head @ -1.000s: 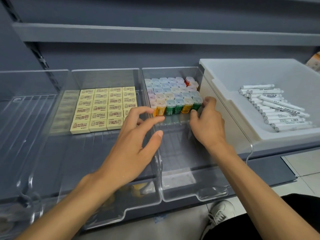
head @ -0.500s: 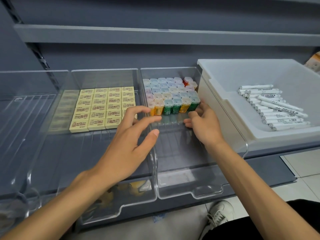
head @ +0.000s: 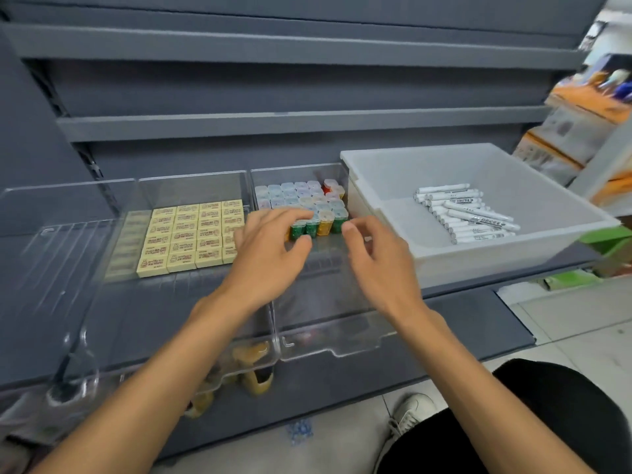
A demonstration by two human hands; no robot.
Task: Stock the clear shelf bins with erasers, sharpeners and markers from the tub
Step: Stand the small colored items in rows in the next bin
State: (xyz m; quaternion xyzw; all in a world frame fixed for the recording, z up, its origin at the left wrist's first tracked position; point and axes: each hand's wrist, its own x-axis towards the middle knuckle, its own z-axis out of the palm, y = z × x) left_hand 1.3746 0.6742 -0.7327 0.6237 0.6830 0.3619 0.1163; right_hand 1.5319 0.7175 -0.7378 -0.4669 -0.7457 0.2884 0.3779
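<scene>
Three clear bins sit side by side on the grey shelf. The middle bin (head: 191, 181) holds rows of yellow erasers (head: 191, 230). The right clear bin (head: 328, 323) holds packed sharpeners (head: 307, 203) with clear caps and green, orange and red bodies. My left hand (head: 270, 254) hovers over the wall between these two bins, fingers spread, its fingertips at the front sharpener row. My right hand (head: 376, 258) is just in front of that row, fingers loosely curled, holding nothing. The white tub (head: 496, 254) at right contains white markers (head: 461, 213).
The leftmost clear bin (head: 51, 254) has nothing in it. Grey shelves (head: 273, 124) run above. Boxed goods (head: 581, 131) stand at the far right. Below are a tiled floor, a white shoe (head: 410, 415) and my dark trouser leg.
Both hands have drawn slightly back and up from the front sharpener row. The right hand lifted off the row's right end. The camera view has tilted up and to the right.
</scene>
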